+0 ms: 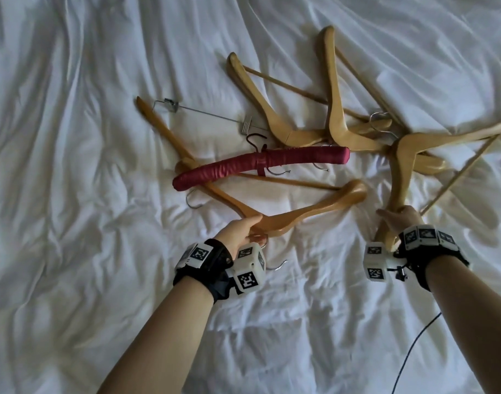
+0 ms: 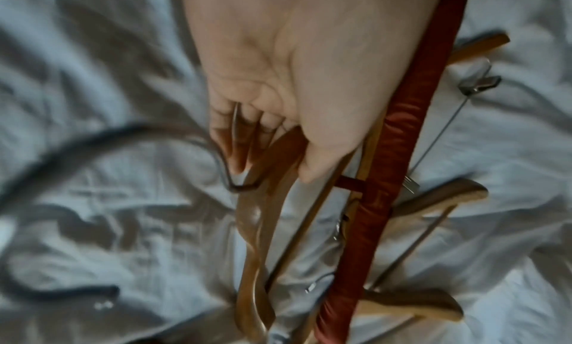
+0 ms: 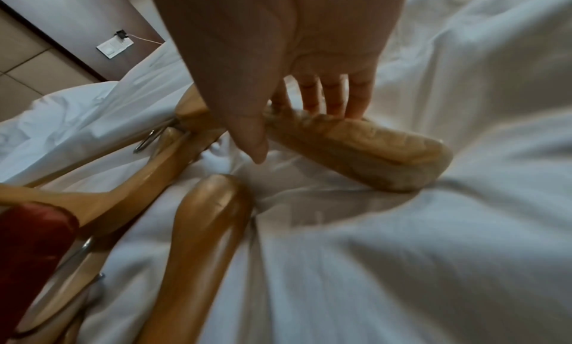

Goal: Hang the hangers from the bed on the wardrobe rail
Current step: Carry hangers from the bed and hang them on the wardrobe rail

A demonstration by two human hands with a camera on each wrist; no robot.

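Several wooden hangers lie in a loose heap on the white bed, with a red padded hanger across the middle. My left hand grips the nearest wooden hanger at its neck. In the left wrist view, the fingers curl round that hanger with its metal hook between them, and the red hanger lies beside. My right hand holds the near arm of another wooden hanger. Its fingers sit behind the rounded end and the thumb in front.
A clip hanger with a thin metal bar lies at the heap's left. A black cable trails over the sheet by my right forearm. In the right wrist view the bed's edge, a dark wall panel with a socket and floor tiles show.
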